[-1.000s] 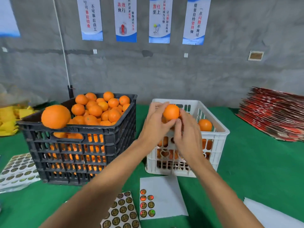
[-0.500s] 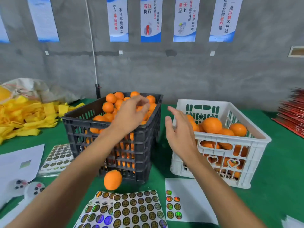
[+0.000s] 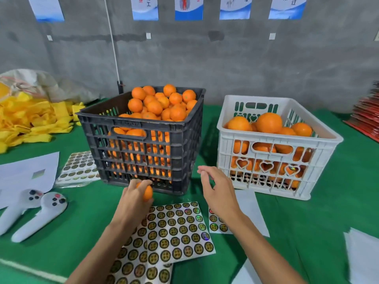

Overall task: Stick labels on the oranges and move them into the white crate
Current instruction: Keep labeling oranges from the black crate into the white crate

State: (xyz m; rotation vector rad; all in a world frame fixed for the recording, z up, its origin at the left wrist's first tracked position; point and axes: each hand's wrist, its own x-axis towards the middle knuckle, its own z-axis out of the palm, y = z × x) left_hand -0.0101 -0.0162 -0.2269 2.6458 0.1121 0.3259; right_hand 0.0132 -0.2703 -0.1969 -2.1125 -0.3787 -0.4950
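Fingers of the left hand (image 3: 133, 198) are curling round an orange (image 3: 148, 193) — the right hand (image 3: 217, 191) is hanging loose, holding nothing.

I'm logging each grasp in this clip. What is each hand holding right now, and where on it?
The left hand grips an orange, fingers curled over its top and far side. The right hand holds nothing visible.

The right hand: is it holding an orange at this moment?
No, the right hand hangs empty above the sticker sheets, while the left hand grips the orange.
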